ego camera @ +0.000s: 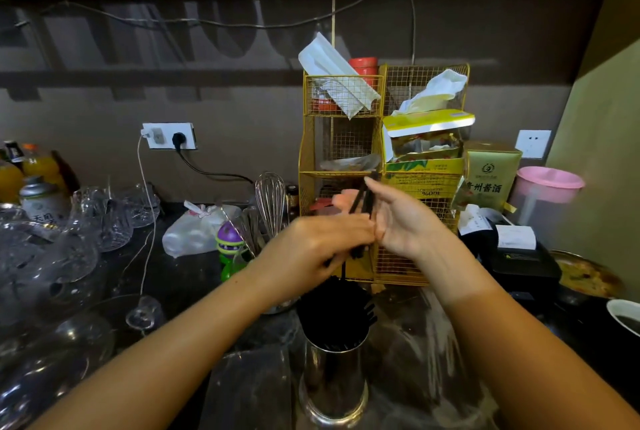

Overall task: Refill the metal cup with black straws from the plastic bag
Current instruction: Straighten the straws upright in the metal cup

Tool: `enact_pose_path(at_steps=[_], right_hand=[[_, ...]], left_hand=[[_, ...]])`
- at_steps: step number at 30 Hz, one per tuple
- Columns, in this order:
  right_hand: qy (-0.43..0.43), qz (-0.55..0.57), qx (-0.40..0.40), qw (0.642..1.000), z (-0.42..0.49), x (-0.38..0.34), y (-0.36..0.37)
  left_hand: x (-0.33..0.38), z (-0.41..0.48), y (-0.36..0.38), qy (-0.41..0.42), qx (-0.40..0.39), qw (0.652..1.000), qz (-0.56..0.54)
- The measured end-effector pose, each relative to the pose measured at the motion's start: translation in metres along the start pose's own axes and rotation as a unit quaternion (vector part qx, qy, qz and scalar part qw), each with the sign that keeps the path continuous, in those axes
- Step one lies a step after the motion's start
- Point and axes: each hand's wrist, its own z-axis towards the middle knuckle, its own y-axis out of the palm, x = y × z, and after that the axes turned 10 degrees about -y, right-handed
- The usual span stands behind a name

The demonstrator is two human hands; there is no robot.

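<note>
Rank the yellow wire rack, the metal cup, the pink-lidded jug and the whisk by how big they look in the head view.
1. yellow wire rack
2. metal cup and pink-lidded jug: these look alike, and the cup sits nearer the camera, so they are left unranked
3. whisk

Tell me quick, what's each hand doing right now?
Left hand: closed around the black straws, above the metal cup.
Right hand: against the same straws' upper part; grip blurred, cannot tell.

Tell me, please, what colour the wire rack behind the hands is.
Yellow-gold wire rack, clearest in the head view.
</note>
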Motion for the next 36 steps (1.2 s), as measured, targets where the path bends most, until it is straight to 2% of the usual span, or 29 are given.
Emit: enact_pose_path(at_steps=[3,8,13,17,20,22,25,29,36], right_hand=[[-0.032,-0.007,0.040,0.999,0.002,0.002,-0.006],[-0.111,-0.098,0.072,0.986,0.000,0.006,-0.012],[-0.199,-0.189,0.048,0.960,-0.006,0.005,-0.018],[-0.228,-0.185,0.051,0.955,-0.011,0.007,-0.026],[-0.237,-0.190,0.024,0.953,-0.020,0.016,-0.027],[-0.244,-0.226,0.004,0.943,-0.027,0.028,-0.026],[-0.254,-0.270,-0.021,0.928,-0.031,0.046,-0.025],[-0.245,-0.298,-0.041,0.922,-0.032,0.064,-0.028],[-0.217,-0.350,-0.043,0.910,-0.037,0.092,-0.043]], left_hand=[[-0.008,-0.014,0.019,0.004,-0.048,0.998,0.036],[-0.012,-0.026,0.045,0.055,-0.050,0.992,0.102],[-0.013,-0.034,0.044,0.038,-0.101,0.987,0.121],[-0.012,-0.033,0.030,-0.048,-0.093,0.994,0.022],[-0.012,-0.019,0.015,-0.163,-0.023,0.981,-0.104],[-0.010,-0.007,0.006,-0.197,0.036,0.971,-0.134],[-0.002,0.007,0.001,-0.202,0.069,0.962,-0.170],[0.011,0.018,0.008,-0.204,0.055,0.951,-0.226],[0.009,-0.001,0.033,-0.186,0.042,0.968,-0.165]])
